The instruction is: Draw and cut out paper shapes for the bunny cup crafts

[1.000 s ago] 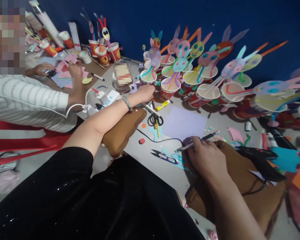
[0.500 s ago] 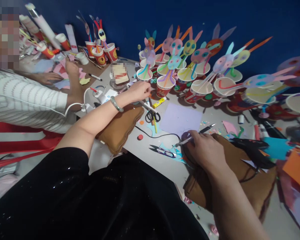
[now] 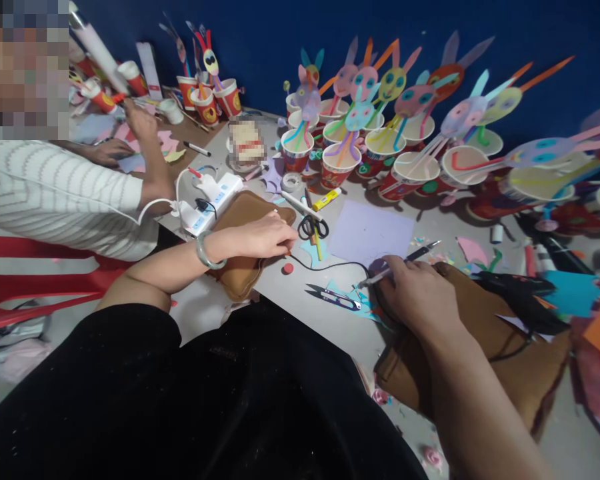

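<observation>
My left hand (image 3: pixel 270 235), with a jade-coloured bangle at its wrist, is over the edge of a brown cushion (image 3: pixel 240 267). Its fingertips are pinched together, and a bit of orange shows beneath them; whether they hold it is unclear. A red disc (image 3: pixel 288 269) lies just below. My right hand (image 3: pixel 420 293) rests at another brown cushion (image 3: pixel 520 373), its fingers closed round a slim silver-and-black pen-like tool (image 3: pixel 423 251) that points away to the right. Thread snips (image 3: pixel 333 297) lie on blue paper scraps (image 3: pixel 367 310) to its left.
Behind are paper cups (image 3: pixel 341 167) with colourful rabbit-faced spoons. Black-handled scissors (image 3: pixel 313 228), a yellow glue stick (image 3: pixel 327 199) and lilac paper (image 3: pixel 373 230) lie mid-table. A power strip (image 3: pixel 220 200) stands left, near a co-worker's sleeve (image 3: pixel 80 193). A black glue gun (image 3: pixel 520 287) lies right.
My left hand has come back from near the cups toward me, down to the cushion's edge where an orange disc was lying. My right hand stays in place with the tool. The view has shifted slightly.
</observation>
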Motion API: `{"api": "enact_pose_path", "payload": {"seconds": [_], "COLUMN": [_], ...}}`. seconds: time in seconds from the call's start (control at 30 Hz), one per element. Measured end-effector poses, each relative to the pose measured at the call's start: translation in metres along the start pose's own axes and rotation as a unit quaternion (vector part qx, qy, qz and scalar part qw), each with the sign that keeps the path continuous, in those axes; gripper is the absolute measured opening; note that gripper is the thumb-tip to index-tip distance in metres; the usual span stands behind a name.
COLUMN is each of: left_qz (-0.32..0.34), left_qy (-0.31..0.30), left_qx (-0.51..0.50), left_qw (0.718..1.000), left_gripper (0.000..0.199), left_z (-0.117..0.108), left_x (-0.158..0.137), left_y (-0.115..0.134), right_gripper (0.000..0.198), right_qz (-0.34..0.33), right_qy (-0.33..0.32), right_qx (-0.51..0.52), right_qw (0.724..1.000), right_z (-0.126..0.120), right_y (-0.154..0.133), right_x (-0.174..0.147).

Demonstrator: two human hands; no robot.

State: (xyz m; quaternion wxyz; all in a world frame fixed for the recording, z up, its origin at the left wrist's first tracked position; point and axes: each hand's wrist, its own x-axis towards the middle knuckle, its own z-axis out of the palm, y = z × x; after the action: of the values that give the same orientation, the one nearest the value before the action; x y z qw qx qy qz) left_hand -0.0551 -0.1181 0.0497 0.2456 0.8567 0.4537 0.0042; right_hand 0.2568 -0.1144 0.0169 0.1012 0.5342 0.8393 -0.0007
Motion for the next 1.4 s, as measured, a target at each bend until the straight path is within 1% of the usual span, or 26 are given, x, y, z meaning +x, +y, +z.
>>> {"api": "enact_pose_path", "payload": {"seconds": [0.07,0.17,0.33,0.47,0.6,0.67,0.73,0.8,0.87,0.93,1.0,1.03,1.1,1.17,1.27,1.33,1.4], "left_qz": [0.000,0.016,0.041,0.064,0.085,0.090,0.077,0.050,0.032,0.013,-0.015,-0.031,-0.056,-0.066,-0.066,-0.060,-0.056], "left_qy": [0.000,-0.005,-0.018,-0.009,0.025,0.054,0.086,0.116,0.137,0.140,0.133,0.131,0.130,0.134,0.130,0.114,0.092], "left_qx": [0.002,0.018,0.058,0.079,0.100,0.115,0.140,0.160,0.165,0.168,0.169,0.167,0.153,0.139,0.135,0.138,0.143], "left_qw": [1.000,1.000,0.997,0.995,0.991,0.988,0.983,0.979,0.976,0.976,0.976,0.977,0.978,0.979,0.980,0.982,0.984], "left_gripper": [0.013,0.010,0.012,0.012,0.013,0.011,0.015,0.026,0.031,0.025,0.017,0.015,0.020,0.026,0.029,0.025,0.017], "left_z": [0.004,0.010,0.017,0.019,0.021,0.021,0.021,0.022,0.024,0.026,0.029,0.030,0.034,0.037,0.038,0.036,0.033], "left_x": [-0.001,-0.002,0.000,0.001,-0.002,-0.005,-0.008,-0.012,-0.017,-0.022,-0.025,-0.026,-0.026,-0.025,-0.026,-0.027,-0.029], "left_y": [-0.002,-0.001,0.000,-0.005,-0.009,-0.009,-0.007,-0.004,-0.001,0.002,0.004,0.003,0.001,-0.004,-0.010,-0.010,-0.008], "right_gripper": [0.028,0.028,0.033,0.034,0.030,0.028,0.027,0.029,0.034,0.036,0.037,0.037,0.038,0.041,0.045,0.046,0.045], "right_qz": [-0.001,-0.007,-0.004,-0.016,-0.039,-0.073,-0.133,-0.205,-0.273,-0.329,-0.366,-0.378,-0.390,-0.391,-0.387,-0.387,-0.387], "right_qy": [-0.008,-0.016,-0.020,0.000,0.042,0.074,0.097,0.109,0.118,0.127,0.136,0.140,0.143,0.143,0.135,0.125,0.118], "right_qx": [0.000,0.002,0.017,0.015,-0.012,-0.009,0.010,0.044,0.089,0.125,0.146,0.152,0.158,0.158,0.154,0.149,0.141], "right_qw": [1.000,1.000,1.000,1.000,0.998,0.995,0.986,0.972,0.951,0.928,0.909,0.902,0.896,0.896,0.899,0.902,0.903], "right_z": [-0.002,-0.005,-0.008,-0.011,-0.016,-0.017,-0.016,-0.015,-0.014,-0.014,-0.013,-0.013,-0.011,-0.007,-0.002,0.000,0.001], "right_y": [0.000,0.002,0.007,0.007,0.000,-0.007,-0.017,-0.030,-0.045,-0.058,-0.071,-0.076,-0.084,-0.090,-0.095,-0.097,-0.098], "right_x": [0.000,0.001,0.002,0.001,-0.008,-0.013,-0.018,-0.022,-0.026,-0.027,-0.027,-0.027,-0.024,-0.020,-0.015,-0.013,-0.012]}}
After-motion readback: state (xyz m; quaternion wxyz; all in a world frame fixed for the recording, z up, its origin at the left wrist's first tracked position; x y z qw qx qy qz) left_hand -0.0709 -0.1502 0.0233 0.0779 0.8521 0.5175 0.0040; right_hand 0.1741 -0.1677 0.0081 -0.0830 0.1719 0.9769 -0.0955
